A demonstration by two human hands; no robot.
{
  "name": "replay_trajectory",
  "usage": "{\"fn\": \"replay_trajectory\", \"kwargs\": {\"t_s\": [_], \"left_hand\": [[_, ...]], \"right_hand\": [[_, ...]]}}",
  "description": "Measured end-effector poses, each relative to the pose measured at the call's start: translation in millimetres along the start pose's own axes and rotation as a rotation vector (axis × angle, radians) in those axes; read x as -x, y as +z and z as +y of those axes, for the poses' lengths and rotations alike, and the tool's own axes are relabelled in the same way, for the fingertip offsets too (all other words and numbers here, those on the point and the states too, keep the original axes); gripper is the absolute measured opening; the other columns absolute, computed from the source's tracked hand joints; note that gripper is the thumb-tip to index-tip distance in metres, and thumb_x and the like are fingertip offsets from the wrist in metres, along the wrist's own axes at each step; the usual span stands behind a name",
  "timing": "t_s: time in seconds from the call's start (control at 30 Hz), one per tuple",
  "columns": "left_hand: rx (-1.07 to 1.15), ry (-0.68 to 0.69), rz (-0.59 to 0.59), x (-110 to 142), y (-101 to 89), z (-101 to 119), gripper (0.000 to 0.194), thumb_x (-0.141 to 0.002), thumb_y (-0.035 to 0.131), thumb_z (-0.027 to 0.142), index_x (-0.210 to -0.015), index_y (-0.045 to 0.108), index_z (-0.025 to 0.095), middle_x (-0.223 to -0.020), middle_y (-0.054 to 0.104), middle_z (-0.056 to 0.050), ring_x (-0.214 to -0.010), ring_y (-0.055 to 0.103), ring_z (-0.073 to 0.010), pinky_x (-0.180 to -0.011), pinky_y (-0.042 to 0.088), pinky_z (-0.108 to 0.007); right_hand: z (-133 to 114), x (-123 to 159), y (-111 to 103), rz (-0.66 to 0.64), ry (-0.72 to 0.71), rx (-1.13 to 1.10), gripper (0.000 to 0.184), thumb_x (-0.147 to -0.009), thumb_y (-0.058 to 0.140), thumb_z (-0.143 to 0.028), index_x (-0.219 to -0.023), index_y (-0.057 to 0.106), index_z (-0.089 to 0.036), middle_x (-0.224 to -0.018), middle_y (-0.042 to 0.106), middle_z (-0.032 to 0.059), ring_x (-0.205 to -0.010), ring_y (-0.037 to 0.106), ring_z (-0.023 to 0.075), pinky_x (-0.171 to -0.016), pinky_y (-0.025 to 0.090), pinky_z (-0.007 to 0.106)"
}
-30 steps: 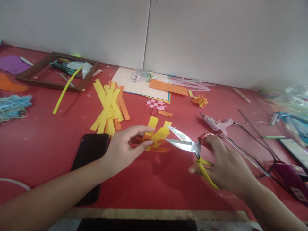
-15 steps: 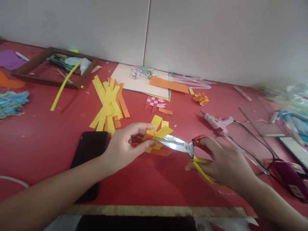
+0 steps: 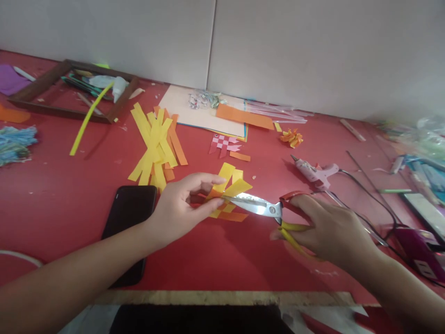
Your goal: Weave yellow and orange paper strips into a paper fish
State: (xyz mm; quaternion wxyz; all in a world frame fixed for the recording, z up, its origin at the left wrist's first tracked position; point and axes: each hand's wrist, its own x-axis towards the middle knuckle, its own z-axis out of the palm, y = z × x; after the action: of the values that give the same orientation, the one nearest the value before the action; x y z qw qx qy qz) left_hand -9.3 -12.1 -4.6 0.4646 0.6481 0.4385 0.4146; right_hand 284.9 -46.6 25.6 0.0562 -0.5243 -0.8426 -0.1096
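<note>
Steel-bladed, red-and-yellow-handled scissors (image 3: 259, 207), clamped in the right hand (image 3: 327, 227), have closed against the woven yellow-and-orange paper piece (image 3: 228, 208) pinched by the left hand (image 3: 182, 199) over the red desk (image 3: 208, 262), suggesting a snip.

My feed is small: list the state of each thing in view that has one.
Scissors: blades almost closed, in right hand
Woven paper piece: pinched by left hand, strip ends loose
Black phone: screen dark
Glue gun: on its side
Pink paper fish: lying flat
Yellow strips: heaped crosswise
Wooden frame: flat
</note>
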Motion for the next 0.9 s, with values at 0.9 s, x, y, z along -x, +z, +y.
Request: {"fn": "replay_trajectory", "kwargs": {"t_s": [0.9], "left_hand": [[0.047,-0.005,-0.033,-1.6,-2.3,3.3,0.025,-0.082,0.071,0.025,-0.106,0.070,0.021,-0.092,0.073,-0.004,-0.084,0.069,-0.0151,-0.072,0.058,-0.021]], "right_hand": [[3.0,-1.8,-2.3,0.036,-0.044,0.027,0.042,-0.085,0.054,-0.060,-0.085,0.065,-0.020,-0.065,0.068,0.0027,-0.051,0.063,0.0165,-0.046,0.032,0.027]]}}
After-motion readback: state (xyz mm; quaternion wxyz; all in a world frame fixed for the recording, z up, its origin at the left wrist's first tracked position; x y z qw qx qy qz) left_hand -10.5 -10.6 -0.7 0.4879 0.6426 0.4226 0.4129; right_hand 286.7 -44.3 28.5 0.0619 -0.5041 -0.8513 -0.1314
